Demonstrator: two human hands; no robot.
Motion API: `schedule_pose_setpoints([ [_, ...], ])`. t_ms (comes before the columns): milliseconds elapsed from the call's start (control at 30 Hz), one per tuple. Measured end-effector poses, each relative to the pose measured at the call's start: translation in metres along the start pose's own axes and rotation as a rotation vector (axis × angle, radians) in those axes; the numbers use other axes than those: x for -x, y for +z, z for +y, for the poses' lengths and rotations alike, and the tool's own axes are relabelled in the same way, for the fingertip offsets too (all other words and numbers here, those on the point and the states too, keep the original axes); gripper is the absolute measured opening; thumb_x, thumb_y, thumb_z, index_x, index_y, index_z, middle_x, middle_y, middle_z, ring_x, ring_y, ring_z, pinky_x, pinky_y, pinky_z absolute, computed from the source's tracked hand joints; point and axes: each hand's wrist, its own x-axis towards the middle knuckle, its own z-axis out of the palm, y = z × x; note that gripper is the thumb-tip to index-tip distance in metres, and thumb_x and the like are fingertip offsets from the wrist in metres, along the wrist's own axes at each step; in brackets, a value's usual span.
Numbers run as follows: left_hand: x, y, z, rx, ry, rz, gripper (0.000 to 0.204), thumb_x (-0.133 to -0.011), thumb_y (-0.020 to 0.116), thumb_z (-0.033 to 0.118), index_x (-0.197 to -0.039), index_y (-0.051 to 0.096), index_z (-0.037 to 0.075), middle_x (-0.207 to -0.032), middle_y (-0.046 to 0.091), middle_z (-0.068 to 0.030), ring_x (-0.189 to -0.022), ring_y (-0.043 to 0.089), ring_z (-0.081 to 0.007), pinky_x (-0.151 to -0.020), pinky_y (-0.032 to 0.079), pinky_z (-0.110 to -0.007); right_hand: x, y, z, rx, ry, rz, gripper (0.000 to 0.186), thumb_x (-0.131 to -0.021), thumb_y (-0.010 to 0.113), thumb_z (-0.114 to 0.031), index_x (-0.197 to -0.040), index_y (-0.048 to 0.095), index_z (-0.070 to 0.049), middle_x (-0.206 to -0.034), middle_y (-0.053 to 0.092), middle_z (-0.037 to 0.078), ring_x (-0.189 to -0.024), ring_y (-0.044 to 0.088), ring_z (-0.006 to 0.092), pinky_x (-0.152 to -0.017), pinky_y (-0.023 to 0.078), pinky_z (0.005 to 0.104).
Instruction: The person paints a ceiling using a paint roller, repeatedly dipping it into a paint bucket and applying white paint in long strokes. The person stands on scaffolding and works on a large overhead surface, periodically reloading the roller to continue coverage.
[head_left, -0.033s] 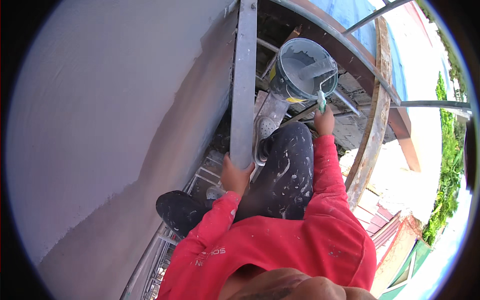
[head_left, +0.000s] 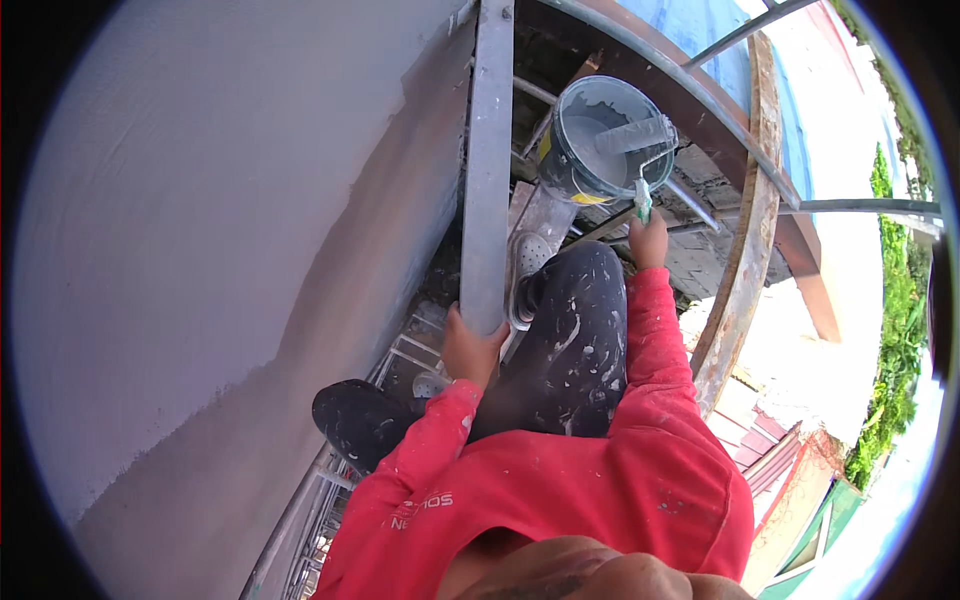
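Note:
My right hand [head_left: 648,238] is closed round the green handle of a paint roller [head_left: 632,136]. The roller's grey, coated sleeve lies inside the mouth of a dark bucket [head_left: 563,172] partly filled with grey paint [head_left: 583,135]. Yellow patches mark the bucket's outside. With my left hand [head_left: 472,350] I grip the near end of a long, flat grey beam [head_left: 487,190], fingers and thumb at its two edges. The beam runs away from me, between the wall and the bucket.
A wall [head_left: 230,180] on the left is pale above and browner along its lower band. Scaffold tubes [head_left: 290,520] run below it. My paint-spattered legs [head_left: 570,340] straddle a narrow plank [head_left: 545,218]. A rusty curved beam [head_left: 745,250] and metal bars [head_left: 865,208] stand on the right.
The roller sleeve has tipped and shifted very slightly farther away inside the bucket. My left hand and the beam look unchanged.

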Motion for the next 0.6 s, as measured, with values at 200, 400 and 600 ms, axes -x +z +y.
schedule_pose_setpoints([
  [200, -0.001, 0.002, -0.008, -0.030, 0.020, 0.000, 0.096, -0.064, 0.086, 0.048, -0.135, 0.047, -0.002, -0.122, 0.062, -0.0237, -0.110, 0.063, -0.0404, -0.091, 0.051, -0.047, -0.002, -0.028, -0.013, -0.892, 0.463, -0.280, 0.018, -0.093, 0.062, -0.022, -0.097, 0.060, -0.005, -0.072, 0.058, 0.005, -0.053, 0.053, 0.0128, -0.046, 0.042, 0.0285],
  [400, -0.002, 0.004, -0.011, 0.000, 0.061, -0.032, 0.100, -0.065, 0.085, 0.053, -0.136, 0.045, -0.004, -0.124, 0.061, -0.0253, -0.113, 0.062, -0.0402, -0.093, 0.050, -0.048, 0.006, -0.074, -0.027, -1.809, 0.803, -0.583, 0.023, -0.101, 0.054, -0.023, -0.116, 0.055, -0.005, -0.073, 0.052, 0.000, -0.051, 0.045, 0.0073, -0.045, 0.038, 0.0231],
  [600, -0.011, -0.002, -0.032, 0.306, 0.088, -0.018, 0.098, -0.078, 0.078, 0.053, -0.143, 0.038, -0.007, -0.136, 0.051, -0.0315, -0.128, 0.050, -0.0435, -0.107, 0.042, -0.046, 0.048, -0.121, -0.131, -1.895, 0.504, -0.669, 0.035, -0.104, 0.050, -0.023, -0.134, 0.049, -0.006, -0.074, 0.048, 0.000, -0.052, 0.043, 0.0080, -0.043, 0.035, 0.0227],
])
